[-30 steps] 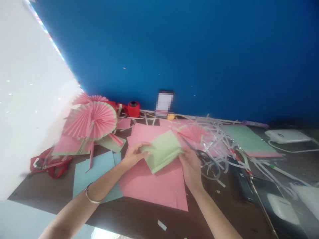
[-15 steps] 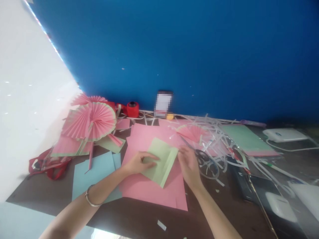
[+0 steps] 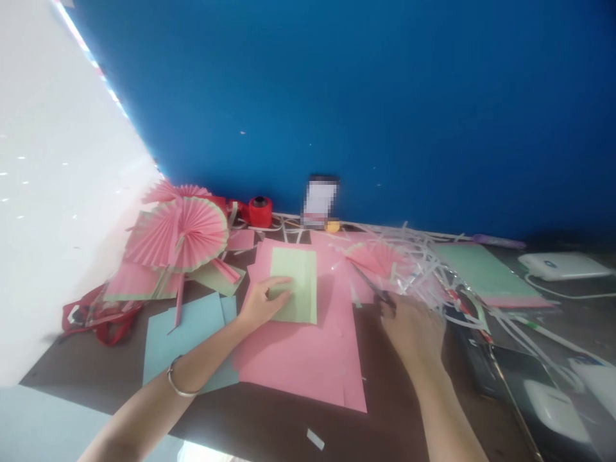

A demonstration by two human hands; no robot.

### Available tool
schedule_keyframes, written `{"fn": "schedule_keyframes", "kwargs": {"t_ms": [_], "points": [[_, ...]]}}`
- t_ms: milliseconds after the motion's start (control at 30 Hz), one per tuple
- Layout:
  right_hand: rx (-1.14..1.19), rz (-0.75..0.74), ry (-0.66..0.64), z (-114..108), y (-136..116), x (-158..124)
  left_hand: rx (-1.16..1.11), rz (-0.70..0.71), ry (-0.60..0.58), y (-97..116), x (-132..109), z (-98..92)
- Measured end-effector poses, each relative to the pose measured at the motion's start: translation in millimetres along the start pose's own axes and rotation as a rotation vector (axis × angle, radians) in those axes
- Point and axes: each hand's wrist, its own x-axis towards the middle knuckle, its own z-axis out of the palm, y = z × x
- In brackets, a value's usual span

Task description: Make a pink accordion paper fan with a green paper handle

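Note:
My left hand (image 3: 264, 307) lies on a light green sheet of paper (image 3: 304, 282), thumb and forefinger spread on its left part. A crease runs down near the right edge of this sheet. Underneath are large pink sheets (image 3: 308, 359). Over to the right, my right hand (image 3: 411, 327) is closed around the dark handles of a pair of scissors (image 3: 369, 282). The blades point up and left toward a folded pink paper fan (image 3: 375, 256). The hand covers most of the handles.
Pink pleated paper fans (image 3: 180, 234) stand at the left, near blue sheets (image 3: 180, 333). Behind are a red tape roll (image 3: 260, 212) and a propped phone (image 3: 320, 200). Thin white paper strips (image 3: 423, 269) clutter the right, beside green sheets (image 3: 481, 266) and a black phone (image 3: 517, 366).
The green sheet has turned upright and moved slightly up under my left hand. My right hand has left its edge and moved right, onto the scissors.

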Motion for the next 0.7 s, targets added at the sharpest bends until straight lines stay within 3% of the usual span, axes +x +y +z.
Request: {"fn": "schedule_keyframes", "kwargs": {"t_ms": [233, 400, 700], "points": [[0.006, 0.042, 0.188, -6, -4, -4, 0.002, -0.006, 0.047, -3, 1, -1.6], [0.155, 0.102, 0.267, -13, -9, -5, -0.023, 0.044, 0.098, -3, 2, -2.8], [0.483, 0.187, 0.141, 7, -3, 2, -0.016, -0.026, 0.160, -3, 1, -3.9]]}}
